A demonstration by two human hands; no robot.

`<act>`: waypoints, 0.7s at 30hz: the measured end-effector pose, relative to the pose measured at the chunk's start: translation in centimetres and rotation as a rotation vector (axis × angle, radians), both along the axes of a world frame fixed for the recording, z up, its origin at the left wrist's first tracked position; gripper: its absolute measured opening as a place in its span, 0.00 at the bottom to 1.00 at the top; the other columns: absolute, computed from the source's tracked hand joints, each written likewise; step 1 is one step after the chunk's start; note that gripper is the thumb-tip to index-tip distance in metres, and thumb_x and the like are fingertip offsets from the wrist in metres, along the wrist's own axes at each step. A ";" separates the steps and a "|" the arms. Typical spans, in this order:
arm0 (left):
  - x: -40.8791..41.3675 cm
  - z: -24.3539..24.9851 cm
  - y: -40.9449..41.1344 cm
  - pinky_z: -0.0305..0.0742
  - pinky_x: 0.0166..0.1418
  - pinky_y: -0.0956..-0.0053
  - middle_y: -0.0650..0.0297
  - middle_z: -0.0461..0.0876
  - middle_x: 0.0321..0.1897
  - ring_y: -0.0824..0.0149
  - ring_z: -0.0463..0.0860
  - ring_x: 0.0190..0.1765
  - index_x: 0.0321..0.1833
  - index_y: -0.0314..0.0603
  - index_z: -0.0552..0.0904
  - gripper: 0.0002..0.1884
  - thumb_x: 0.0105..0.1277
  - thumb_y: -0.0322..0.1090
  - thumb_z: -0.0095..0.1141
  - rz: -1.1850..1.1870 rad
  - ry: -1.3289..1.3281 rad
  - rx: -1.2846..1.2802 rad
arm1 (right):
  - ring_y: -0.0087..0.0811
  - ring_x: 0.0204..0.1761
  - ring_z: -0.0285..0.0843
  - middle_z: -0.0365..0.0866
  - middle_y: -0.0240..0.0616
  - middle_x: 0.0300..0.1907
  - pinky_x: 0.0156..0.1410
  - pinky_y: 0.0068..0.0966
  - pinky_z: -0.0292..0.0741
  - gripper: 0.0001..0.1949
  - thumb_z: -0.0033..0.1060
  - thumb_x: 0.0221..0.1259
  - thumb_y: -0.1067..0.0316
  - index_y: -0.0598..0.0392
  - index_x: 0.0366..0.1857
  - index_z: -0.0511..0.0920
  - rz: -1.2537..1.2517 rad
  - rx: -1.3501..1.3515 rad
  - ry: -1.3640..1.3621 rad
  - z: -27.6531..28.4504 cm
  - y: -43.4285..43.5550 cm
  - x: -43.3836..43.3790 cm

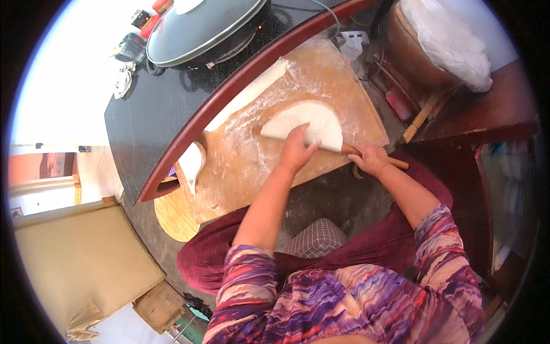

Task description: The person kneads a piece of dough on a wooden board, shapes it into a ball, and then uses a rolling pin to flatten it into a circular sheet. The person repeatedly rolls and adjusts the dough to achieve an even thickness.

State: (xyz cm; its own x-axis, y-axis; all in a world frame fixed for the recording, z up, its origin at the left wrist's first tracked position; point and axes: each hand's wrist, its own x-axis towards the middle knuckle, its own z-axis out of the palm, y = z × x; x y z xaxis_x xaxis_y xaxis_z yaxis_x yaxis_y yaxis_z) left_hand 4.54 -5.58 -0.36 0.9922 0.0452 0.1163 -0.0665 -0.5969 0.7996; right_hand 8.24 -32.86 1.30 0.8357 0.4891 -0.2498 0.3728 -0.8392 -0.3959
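Observation:
A thin half-round sheet of white dough (316, 114) lies on a floured wooden board (234, 172). My left hand (299, 148) rests on the front part of the dough, its fingers apart. In my right hand (368, 158) is a wooden rolling pin (398, 163). One end of the pin sticks out to the right. Its other part runs to the dough's front right corner, where dough hides it; I cannot tell whether the dough is wound around it. Farther back, a long pale strip of dough (249, 98) lies beside the table's edge.
The red-brown rim (223, 88) of a black table overhangs the board's left side. A lidded electric pan (206, 30) stands on that table. At the board's left corner is a white item (192, 165). A large brown pot (417, 47) covered with white plastic stands at the right.

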 end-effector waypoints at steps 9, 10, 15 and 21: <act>3.5 5.0 11.2 0.72 0.62 0.54 0.58 0.85 0.44 0.52 0.83 0.53 0.53 0.46 0.82 0.23 0.56 0.44 0.71 -0.088 0.195 0.870 | 0.48 0.45 0.85 0.87 0.46 0.41 0.52 0.41 0.79 0.20 0.68 0.61 0.48 0.44 0.54 0.83 0.019 0.192 0.300 1.5 5.9 9.1; 4.1 5.2 11.6 0.72 0.62 0.54 0.58 0.85 0.43 0.52 0.83 0.52 0.52 0.46 0.83 0.21 0.57 0.42 0.70 -0.039 0.078 0.878 | 0.48 0.45 0.85 0.87 0.46 0.42 0.52 0.41 0.79 0.20 0.69 0.61 0.49 0.45 0.54 0.83 0.037 0.210 0.234 0.9 6.1 10.6; 4.2 1.9 10.4 0.70 0.64 0.55 0.56 0.82 0.47 0.52 0.79 0.56 0.49 0.44 0.82 0.17 0.56 0.32 0.66 0.028 -0.054 0.732 | 0.46 0.47 0.83 0.86 0.45 0.42 0.55 0.38 0.77 0.18 0.72 0.59 0.60 0.52 0.51 0.83 0.058 0.210 -0.065 2.4 5.9 11.1; 0.2 -3.0 5.1 0.70 0.67 0.55 0.48 0.79 0.55 0.45 0.75 0.60 0.53 0.38 0.81 0.21 0.57 0.34 0.70 0.132 0.002 0.353 | 0.47 0.61 0.77 0.82 0.43 0.56 0.68 0.41 0.71 0.21 0.74 0.54 0.61 0.53 0.53 0.83 0.103 0.212 -0.501 -3.3 1.4 8.2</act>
